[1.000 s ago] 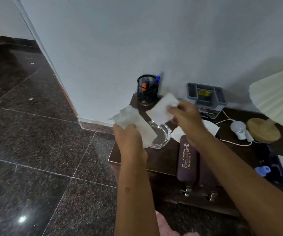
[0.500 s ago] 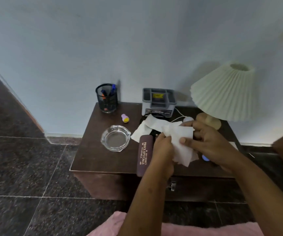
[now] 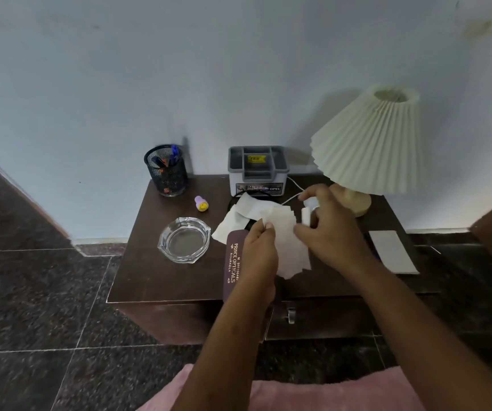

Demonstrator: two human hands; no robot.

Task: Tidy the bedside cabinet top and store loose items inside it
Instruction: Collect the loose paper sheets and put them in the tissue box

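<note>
**While Both Hands Hold Paper: Cabinet Top Status**

Where the view begins, a pink fabric (image 3: 298, 393) fills the lower edge, ahead of the dark brown wooden bedside cabinet (image 3: 155, 280) with its metal drawer handle (image 3: 290, 315).

Above the cabinet top, the left hand (image 3: 258, 247) pinches the upper left edge of a thin white paper sheet (image 3: 292, 253). The right hand (image 3: 332, 232) grips its right edge with curled fingers.

- A long maroon spectacle case (image 3: 232, 268) lies under the left hand, overhanging the front edge.
- A round clear glass ashtray (image 3: 184, 240) sits left of the case.
- A flat white rectangular pad (image 3: 392, 252) lies at the right.
- More loose white papers (image 3: 232, 223) lie behind the case.
- A small purple stamp with a yellow smiley face (image 3: 201, 203) stands behind the ashtray.

Along the wall stand a black mesh pen cup (image 3: 167, 170), a grey plastic organiser box (image 3: 258, 170) and a lamp with a pleated cream shade (image 3: 369, 146).
</note>
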